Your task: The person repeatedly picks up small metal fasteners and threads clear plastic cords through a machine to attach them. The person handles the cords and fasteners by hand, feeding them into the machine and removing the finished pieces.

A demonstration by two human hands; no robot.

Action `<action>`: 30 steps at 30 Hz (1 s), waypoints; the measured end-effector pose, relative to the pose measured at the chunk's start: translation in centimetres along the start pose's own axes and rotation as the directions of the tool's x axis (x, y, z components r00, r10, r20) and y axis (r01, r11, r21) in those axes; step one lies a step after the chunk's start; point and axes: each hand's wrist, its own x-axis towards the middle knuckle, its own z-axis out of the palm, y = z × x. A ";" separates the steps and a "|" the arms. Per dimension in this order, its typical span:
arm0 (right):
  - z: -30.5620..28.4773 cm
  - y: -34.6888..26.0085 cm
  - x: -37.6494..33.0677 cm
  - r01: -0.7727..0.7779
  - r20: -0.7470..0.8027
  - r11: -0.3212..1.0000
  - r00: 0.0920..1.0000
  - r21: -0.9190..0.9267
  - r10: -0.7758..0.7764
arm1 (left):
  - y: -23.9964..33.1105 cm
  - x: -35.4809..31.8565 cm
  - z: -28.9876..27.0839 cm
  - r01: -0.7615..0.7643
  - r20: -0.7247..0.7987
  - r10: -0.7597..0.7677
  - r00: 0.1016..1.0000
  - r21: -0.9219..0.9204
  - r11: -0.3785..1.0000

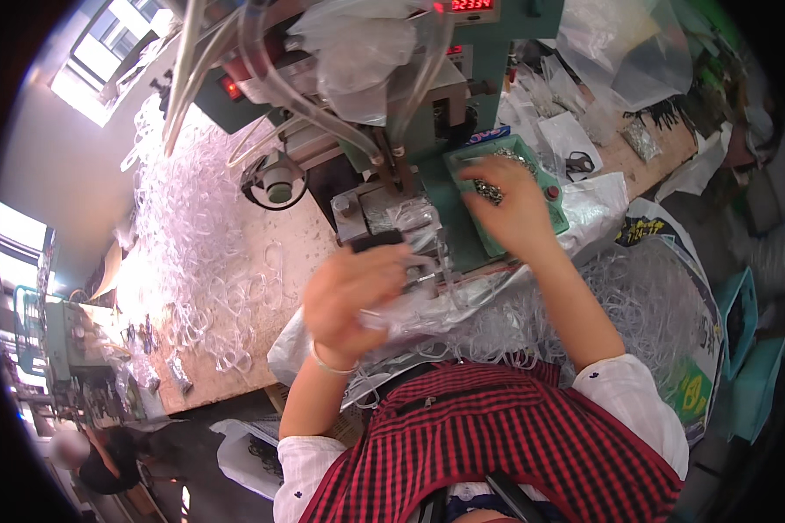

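Observation:
My right hand [513,207] is over a green tray [490,240] of small metal parts [490,190]. Its thumb and fingertips are apart, with metal parts visible between them. Motion smears my left hand [353,292], which is beside the front of the machine's metal work fixture [379,212]. Clear plastic strips [423,218] lie on that fixture, close to the left fingers. Whether those fingers grip a strip is too blurred to make out. Above stands the green press machine [528,39], its tool tip [397,174] over the fixture.
A big heap of clear plastic loops [187,227] spreads over the wooden table [262,327] at left. More loops fill a large bag [637,292] at right. Clear hoses [323,113] hang before the machine. A round black-rimmed knob [276,187] juts out at left. Another person [109,458] is far left.

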 end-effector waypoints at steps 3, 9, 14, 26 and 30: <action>0.0 6.8 -2.3 0.005 -0.137 0.893 0.988 -0.451 -0.075 | -0.5 -0.4 1.5 -0.193 0.182 0.163 0.970 0.160 0.968; 0.5 6.9 -2.0 0.115 -0.081 0.917 0.984 -0.383 -0.157 | -1.6 -1.0 1.7 -0.323 0.227 0.279 0.933 0.187 0.928; 1.5 7.8 0.6 0.237 0.041 0.872 0.969 -0.429 -0.243 | -0.9 -2.6 1.9 -0.181 0.215 0.149 0.965 0.140 0.974; 0.3 4.2 -0.2 -0.206 -0.194 0.908 0.937 0.366 0.291 | -0.8 -1.9 -13.0 0.746 -0.481 -0.577 0.661 0.336 0.575; 1.0 2.7 0.7 -0.268 -0.114 0.900 0.939 0.344 0.324 | -12.6 -10.5 -13.2 0.403 -0.212 -0.791 0.574 0.914 0.047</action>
